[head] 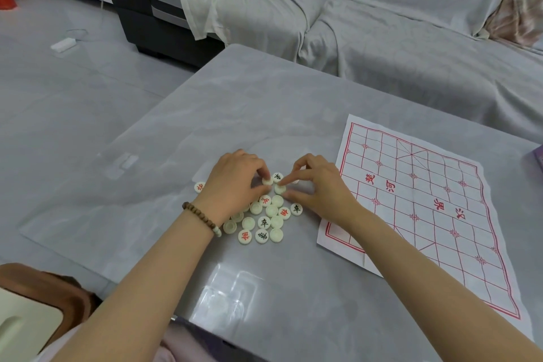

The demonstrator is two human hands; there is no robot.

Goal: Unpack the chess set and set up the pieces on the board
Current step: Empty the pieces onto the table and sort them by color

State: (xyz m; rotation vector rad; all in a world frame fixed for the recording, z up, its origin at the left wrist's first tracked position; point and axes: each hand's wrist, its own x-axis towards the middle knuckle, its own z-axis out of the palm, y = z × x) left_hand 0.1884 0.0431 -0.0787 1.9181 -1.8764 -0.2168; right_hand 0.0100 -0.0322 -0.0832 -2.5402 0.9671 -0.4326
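Left of the paper xiangqi board (426, 200), the left hand (235, 182) is pinching a disc (267, 181), the right hand (320, 188) seemingly pinching a second disc (280, 189): probably sorting the pile (266, 219) before placing.

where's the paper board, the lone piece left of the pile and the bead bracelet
paper board (426, 232): head view, bare grid near its middle
lone piece (199, 186): head view, its red-marked top face
bead bracelet (202, 216): head view, brown beads on the left wrist
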